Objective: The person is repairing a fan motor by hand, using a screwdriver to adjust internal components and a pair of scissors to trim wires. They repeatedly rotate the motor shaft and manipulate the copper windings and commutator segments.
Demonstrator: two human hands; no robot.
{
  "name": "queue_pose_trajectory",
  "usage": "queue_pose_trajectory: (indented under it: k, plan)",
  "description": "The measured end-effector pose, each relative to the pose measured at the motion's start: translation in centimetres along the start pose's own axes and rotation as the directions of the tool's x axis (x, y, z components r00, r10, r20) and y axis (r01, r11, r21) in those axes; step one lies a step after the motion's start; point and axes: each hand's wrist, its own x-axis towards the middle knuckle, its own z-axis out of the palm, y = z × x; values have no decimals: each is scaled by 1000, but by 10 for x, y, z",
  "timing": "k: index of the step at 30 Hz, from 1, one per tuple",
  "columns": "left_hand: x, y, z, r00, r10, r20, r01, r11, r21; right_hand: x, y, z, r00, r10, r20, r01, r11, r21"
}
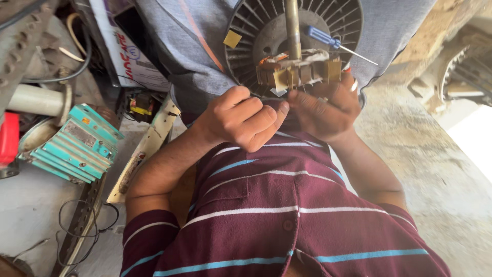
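Observation:
A dark round ribbed motor housing [256, 31] with a metal shaft [292, 25] rests on grey cloth [174, 46] in front of my chest. Against it sits a tan slotted winding core [300, 72] with copper wire on top. My right hand [325, 110] grips the core from below, fingers wrapped at its right side. Curled tight, my left hand [241, 123] has thumb and forefinger pinching at the core's near edge, touching the right hand's fingers. What it pinches is too small to make out. A blue-handled screwdriver [328, 38] lies across the housing.
At the left stand a teal ribbed device [77, 146], a white cylinder [36, 100] and a red object [7, 138]. Black wires [77, 225] loop on the floor. A printed carton [123, 46] leans behind. Bare concrete [435, 169] spreads to the right.

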Motion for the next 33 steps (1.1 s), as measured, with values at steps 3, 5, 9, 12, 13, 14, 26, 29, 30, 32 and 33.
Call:
queue_pose_trajectory:
  k: [3,5,9,12,13,14,26,29,30,32,33]
  plan:
    - [18,-13,-15,993,101,-61,-92,986,138,4,4,7,978,198,-64,-183,965,189]
    - [35,-18,-22,990,112,-83,-96,980,177,10,5,14,925,372,-77,-323,877,356]
    - [80,-48,-3,997,76,9,-75,958,277,33,16,43,785,599,-158,-294,585,756]
    - [102,-79,20,977,-141,160,148,988,-33,44,22,49,762,632,-139,-341,575,744]
    - [105,-88,26,964,-183,194,197,979,-56,47,24,49,766,630,-131,-345,575,742]
    - [104,-98,29,947,-226,229,249,965,-79,49,25,50,768,629,-121,-353,573,739]
    - [54,-134,50,907,-401,129,407,913,-25,73,41,33,834,466,-295,-199,753,627]
    - [51,-134,43,895,-440,78,446,889,-104,106,60,10,997,-19,-76,58,826,561]
    - [52,-132,39,889,-455,57,458,877,-144,114,63,10,999,35,33,-48,804,593]
    - [47,-120,19,920,-389,-42,389,921,-1,123,70,12,962,116,247,-249,740,624]
    - [44,-110,9,934,-346,-89,352,933,70,125,73,12,945,155,287,-308,716,626]
